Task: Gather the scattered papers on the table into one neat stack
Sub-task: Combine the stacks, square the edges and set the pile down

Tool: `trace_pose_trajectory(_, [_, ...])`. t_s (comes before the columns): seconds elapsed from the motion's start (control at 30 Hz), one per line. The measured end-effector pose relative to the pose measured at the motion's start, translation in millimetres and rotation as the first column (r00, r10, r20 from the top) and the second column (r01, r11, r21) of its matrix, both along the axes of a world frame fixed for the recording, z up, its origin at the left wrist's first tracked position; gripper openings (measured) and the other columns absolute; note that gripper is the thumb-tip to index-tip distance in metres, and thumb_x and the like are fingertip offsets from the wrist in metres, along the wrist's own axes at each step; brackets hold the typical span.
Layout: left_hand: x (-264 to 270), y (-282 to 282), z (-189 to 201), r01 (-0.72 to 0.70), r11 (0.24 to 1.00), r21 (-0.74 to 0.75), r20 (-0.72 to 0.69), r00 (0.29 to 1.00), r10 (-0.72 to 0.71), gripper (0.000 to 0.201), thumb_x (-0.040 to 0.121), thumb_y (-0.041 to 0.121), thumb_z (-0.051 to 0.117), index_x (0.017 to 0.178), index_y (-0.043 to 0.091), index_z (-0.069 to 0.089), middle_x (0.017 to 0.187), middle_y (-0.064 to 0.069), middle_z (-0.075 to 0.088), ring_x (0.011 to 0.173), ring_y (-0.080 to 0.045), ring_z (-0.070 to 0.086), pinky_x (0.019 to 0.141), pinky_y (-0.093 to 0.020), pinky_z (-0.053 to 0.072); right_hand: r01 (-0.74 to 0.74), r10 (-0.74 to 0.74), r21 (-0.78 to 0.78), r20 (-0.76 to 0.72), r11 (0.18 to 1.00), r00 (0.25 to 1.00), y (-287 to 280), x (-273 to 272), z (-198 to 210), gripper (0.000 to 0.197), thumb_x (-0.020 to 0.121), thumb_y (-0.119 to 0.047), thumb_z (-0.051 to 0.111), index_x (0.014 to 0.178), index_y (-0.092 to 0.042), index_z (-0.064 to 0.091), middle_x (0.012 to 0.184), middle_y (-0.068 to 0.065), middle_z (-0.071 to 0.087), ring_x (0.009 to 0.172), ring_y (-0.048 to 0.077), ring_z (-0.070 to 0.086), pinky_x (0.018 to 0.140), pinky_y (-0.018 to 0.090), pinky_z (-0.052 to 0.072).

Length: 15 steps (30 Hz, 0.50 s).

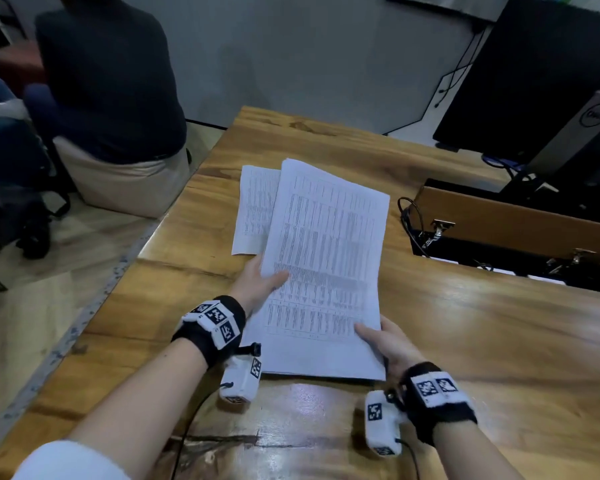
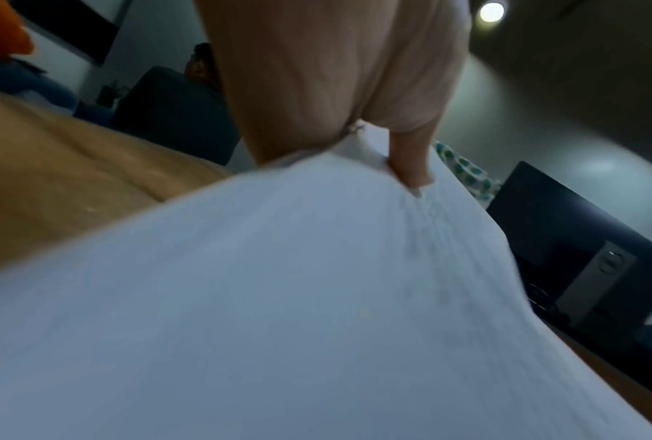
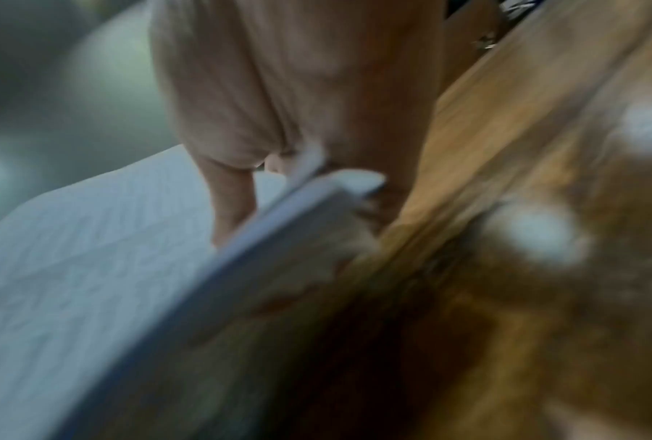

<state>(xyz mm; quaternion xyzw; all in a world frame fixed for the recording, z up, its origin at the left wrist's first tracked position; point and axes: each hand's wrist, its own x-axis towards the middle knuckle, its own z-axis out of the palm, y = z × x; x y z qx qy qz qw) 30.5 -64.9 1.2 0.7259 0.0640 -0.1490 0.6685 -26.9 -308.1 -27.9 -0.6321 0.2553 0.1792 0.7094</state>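
A stack of printed white papers [image 1: 326,258] is lifted at its far end over the wooden table [image 1: 465,341]. My left hand [image 1: 260,282] grips the stack's left edge, thumb on top; the left wrist view shows that thumb pressing the papers [image 2: 279,297]. My right hand [image 1: 381,341] pinches the stack's near right corner, thumb on top, fingers underneath; the papers [image 3: 91,268] look blurred in the right wrist view. One more printed sheet [image 1: 253,209] lies flat on the table, partly under the stack's left side.
An open cable box with a wooden lid [image 1: 513,223] sits in the table at the right, with a monitor stand [image 1: 575,133] behind it. A person [image 1: 108,81] sits beyond the table's left edge. Bare wood lies near me.
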Motion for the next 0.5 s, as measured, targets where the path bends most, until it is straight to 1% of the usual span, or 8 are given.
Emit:
trace_pose_trajectory(0.07, [6.5,0.7,-1.1,-0.045,0.999,-0.014,0.028,0.999,0.046,0.043,0.092,0.022,0.053,0.133,0.012,0.046,0.131,-0.005,0.057,0.118,-0.021,0.055,0.104,-0.040,0.042,0.043,-0.039,-0.052,0.068,0.998,0.997,12.3,6.8,1.3,0.028,0.090,0.001,0.054,0.118,-0.004,0.053,0.097,0.009,0.067,0.085,0.025,0.066,0.065,0.032,0.060])
trace_pose_trajectory(0.13, [17.0,6.4,-1.2,-0.036,0.996,0.078,0.031,0.999,0.033,0.039,0.098,0.024,0.041,0.132,0.007,0.046,0.134,-0.009,0.054,0.114,-0.019,0.053,0.097,-0.032,0.041,0.092,-0.085,-0.060,0.104,0.994,0.991,17.6,9.4,1.6,0.026,0.090,0.003,0.052,0.114,-0.008,0.052,0.091,0.005,0.065,0.079,0.020,0.064,0.054,0.023,0.057])
trace_pose_trajectory(0.17, [23.2,10.4,-3.1,0.004,0.984,0.180,0.017,1.000,-0.007,0.040,0.099,0.025,0.036,0.133,0.005,0.044,0.137,-0.010,0.051,0.114,-0.019,0.050,0.096,-0.029,0.038,0.118,-0.109,-0.068,0.118,0.991,0.987,17.4,9.4,1.0,0.026,0.090,0.003,0.051,0.114,-0.008,0.052,0.090,0.004,0.065,0.078,0.019,0.064,0.053,0.021,0.057])
trace_pose_trajectory(0.2, [29.7,15.5,-6.3,0.044,0.960,0.275,0.001,0.999,-0.046,0.042,0.100,0.025,0.032,0.136,0.004,0.041,0.142,-0.010,0.046,0.120,-0.019,0.046,0.098,-0.028,0.035,0.143,-0.132,-0.077,0.133,0.987,0.982,17.0,9.4,1.2,0.026,0.090,0.004,0.051,0.114,-0.007,0.053,0.089,0.004,0.064,0.077,0.019,0.063,0.054,0.021,0.057])
trace_pose_trajectory(0.27, [42.2,26.5,-15.3,0.102,0.905,0.413,-0.034,0.995,-0.097,0.046,0.101,0.022,0.031,0.143,0.004,0.031,0.153,-0.011,0.031,0.138,-0.024,0.033,0.110,-0.031,0.027,0.175,-0.160,-0.095,0.150,0.980,0.976,14.9,9.6,1.0,0.025,0.090,0.004,0.051,0.113,-0.004,0.053,0.089,0.005,0.064,0.077,0.019,0.063,0.057,0.021,0.058])
trace_pose_trajectory(0.3, [49.6,30.8,-21.5,0.120,0.875,0.469,-0.045,0.993,-0.112,0.047,0.100,0.019,0.033,0.145,0.003,0.027,0.156,-0.011,0.024,0.142,-0.025,0.027,0.113,-0.033,0.024,0.182,-0.168,-0.090,0.151,0.979,0.974,13.0,9.5,0.6,0.024,0.090,0.003,0.051,0.113,-0.004,0.053,0.090,0.006,0.064,0.078,0.020,0.063,0.058,0.022,0.058])
trace_pose_trajectory(0.4, [71.3,34.2,-33.7,0.233,0.717,0.657,-0.092,0.969,-0.231,0.056,0.098,0.015,0.038,0.148,0.006,0.016,0.160,-0.010,0.003,0.147,-0.028,0.014,0.116,-0.035,0.020,0.195,-0.182,-0.076,0.149,0.978,0.972,9.2,9.0,0.1,0.023,0.090,0.002,0.052,0.112,-0.004,0.054,0.094,0.009,0.066,0.080,0.023,0.065,0.061,0.026,0.059])
trace_pose_trajectory(0.5, [84.2,30.9,-39.2,0.334,0.527,0.782,-0.168,0.926,-0.339,0.063,0.098,0.019,0.039,0.150,0.011,0.004,0.160,-0.009,-0.005,0.145,-0.036,0.014,0.117,-0.040,0.022,0.215,-0.204,-0.075,0.137,0.974,0.969,5.5,13.0,-2.1,0.020,0.090,0.001,0.053,0.110,-0.006,0.055,0.090,0.006,0.066,0.079,0.023,0.065,0.057,0.026,0.060])
